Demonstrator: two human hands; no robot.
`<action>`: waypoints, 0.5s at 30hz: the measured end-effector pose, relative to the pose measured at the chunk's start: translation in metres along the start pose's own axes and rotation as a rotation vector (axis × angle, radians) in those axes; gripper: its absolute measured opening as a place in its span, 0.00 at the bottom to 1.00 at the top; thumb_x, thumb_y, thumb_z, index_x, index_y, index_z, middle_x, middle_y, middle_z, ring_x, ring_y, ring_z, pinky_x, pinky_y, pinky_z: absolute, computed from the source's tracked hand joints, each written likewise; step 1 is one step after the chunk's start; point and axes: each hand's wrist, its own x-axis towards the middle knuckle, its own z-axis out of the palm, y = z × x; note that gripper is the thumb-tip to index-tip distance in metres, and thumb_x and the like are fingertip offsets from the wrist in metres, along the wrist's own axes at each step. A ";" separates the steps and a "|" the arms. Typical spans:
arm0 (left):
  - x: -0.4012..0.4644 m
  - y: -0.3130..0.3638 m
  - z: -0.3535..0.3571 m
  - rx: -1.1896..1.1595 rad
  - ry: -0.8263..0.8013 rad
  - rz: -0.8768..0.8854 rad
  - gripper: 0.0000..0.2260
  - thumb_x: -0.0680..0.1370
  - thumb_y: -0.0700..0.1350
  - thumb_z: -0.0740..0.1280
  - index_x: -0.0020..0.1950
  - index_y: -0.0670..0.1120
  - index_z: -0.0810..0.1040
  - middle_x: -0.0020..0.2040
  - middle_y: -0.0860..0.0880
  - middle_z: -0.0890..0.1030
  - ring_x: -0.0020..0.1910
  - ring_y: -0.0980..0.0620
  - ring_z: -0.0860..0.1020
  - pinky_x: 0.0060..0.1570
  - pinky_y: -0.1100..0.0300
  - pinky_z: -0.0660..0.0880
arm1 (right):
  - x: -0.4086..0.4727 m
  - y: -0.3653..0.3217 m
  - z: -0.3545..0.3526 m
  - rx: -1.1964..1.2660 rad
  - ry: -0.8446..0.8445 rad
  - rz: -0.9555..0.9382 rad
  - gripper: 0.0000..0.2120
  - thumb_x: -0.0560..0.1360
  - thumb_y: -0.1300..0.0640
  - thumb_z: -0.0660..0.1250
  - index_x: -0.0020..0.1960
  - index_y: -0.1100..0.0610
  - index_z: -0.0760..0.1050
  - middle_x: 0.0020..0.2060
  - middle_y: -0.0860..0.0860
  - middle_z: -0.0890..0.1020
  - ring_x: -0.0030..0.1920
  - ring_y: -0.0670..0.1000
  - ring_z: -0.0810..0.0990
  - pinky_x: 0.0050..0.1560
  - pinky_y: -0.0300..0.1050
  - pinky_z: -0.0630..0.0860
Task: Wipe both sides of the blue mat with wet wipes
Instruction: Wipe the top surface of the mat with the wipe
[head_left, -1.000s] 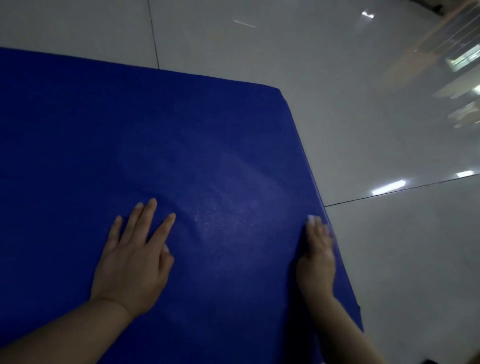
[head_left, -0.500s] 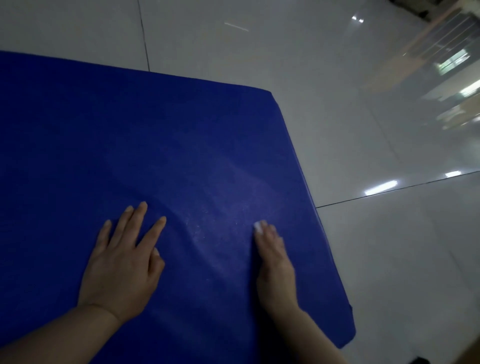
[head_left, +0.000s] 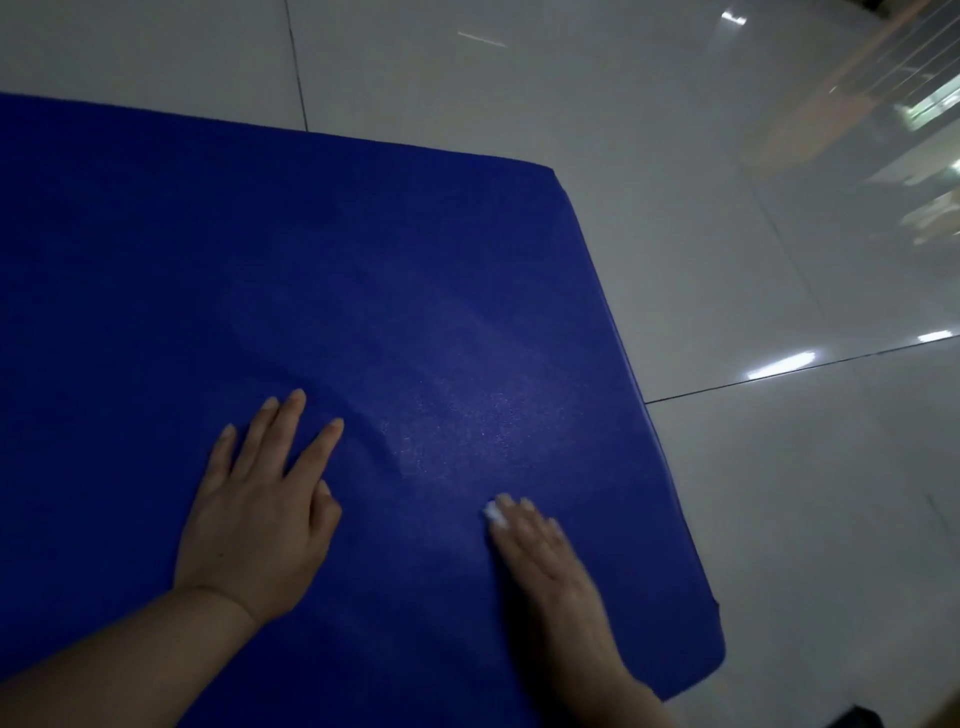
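A: What's the grip doing?

B: The right hand (head_left: 540, 551) lies flat, fingers straight, pressing a white wet wipe (head_left: 492, 513) onto the blue mat (head_left: 363, 270); only a sliver of the wipe peeks out at the fingertips. The left hand (head_left: 260, 514) rests flat with fingers spread, holding nothing, apparently bracing the mat.

A: And where is the mat?

B: Spread on the tiled floor (head_left: 779, 467), its right edge and rounded near corner lying to the right of the wiping hand.

A: Which way for the next stroke?

B: My guess: the damp sheen lies just ahead of the right hand, the nearer one, while the far and left stretches look dry.
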 end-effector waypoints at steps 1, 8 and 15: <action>0.000 0.000 0.000 0.002 0.001 -0.002 0.25 0.77 0.50 0.50 0.72 0.45 0.71 0.75 0.40 0.62 0.75 0.44 0.58 0.73 0.51 0.43 | -0.002 0.018 -0.006 0.001 0.039 0.083 0.37 0.71 0.72 0.56 0.75 0.48 0.57 0.74 0.46 0.62 0.75 0.47 0.57 0.74 0.47 0.56; -0.001 0.001 0.000 0.007 -0.002 -0.013 0.25 0.77 0.50 0.50 0.71 0.45 0.71 0.75 0.41 0.62 0.75 0.44 0.59 0.73 0.54 0.40 | 0.004 0.033 -0.028 0.072 0.131 0.450 0.40 0.70 0.77 0.57 0.74 0.46 0.56 0.74 0.44 0.61 0.75 0.46 0.56 0.73 0.50 0.58; 0.000 -0.002 0.003 -0.003 0.014 0.002 0.25 0.77 0.50 0.50 0.71 0.45 0.70 0.76 0.41 0.62 0.75 0.44 0.59 0.74 0.53 0.40 | -0.006 0.055 -0.032 0.077 0.169 0.513 0.40 0.70 0.77 0.56 0.75 0.47 0.56 0.73 0.44 0.60 0.75 0.48 0.55 0.73 0.54 0.58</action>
